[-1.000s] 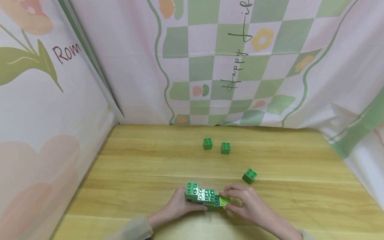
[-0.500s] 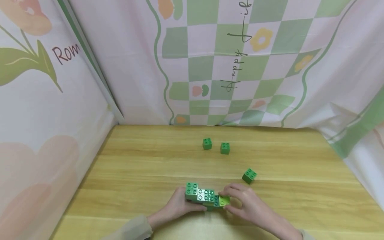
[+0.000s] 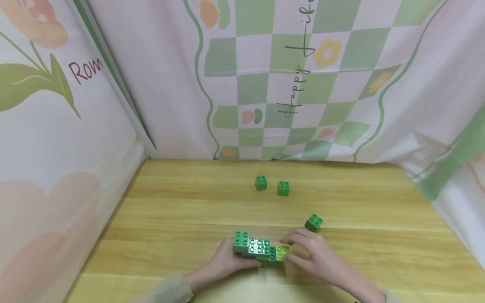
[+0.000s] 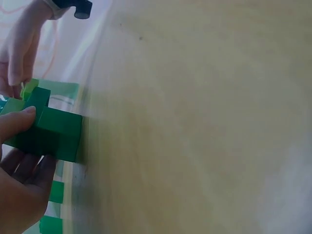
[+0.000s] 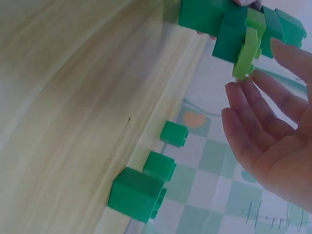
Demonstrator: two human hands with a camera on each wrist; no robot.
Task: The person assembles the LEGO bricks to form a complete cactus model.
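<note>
A stepped assembly of green toy building bricks (image 3: pixel 259 247) is gripped by my left hand (image 3: pixel 228 259) near the table's front, thumb on the near side and fingers behind. At its right end sits a thin lime-green brick (image 3: pixel 281 252), seen edge-on as a lime piece (image 5: pixel 247 53) in the right wrist view. My right hand (image 3: pixel 316 254) is beside that lime brick with thumb and fingers spread apart. Its fingertips are very close to the brick; whether any touches it I cannot tell. In the left wrist view, the green bricks (image 4: pixel 56 134) hide part of the left fingers.
On the wooden table (image 3: pixel 182 202) lie three loose green bricks: one brick (image 3: pixel 314 222) beyond my right hand, and farther back a left brick (image 3: pixel 261 183) and a right brick (image 3: pixel 283 189). A patterned curtain (image 3: pixel 251 88) borders the table's back edge.
My right thumb and fingers have parted from the lime-green brick, showing more of its studs. The left hand still grips the assembly in the same place.
</note>
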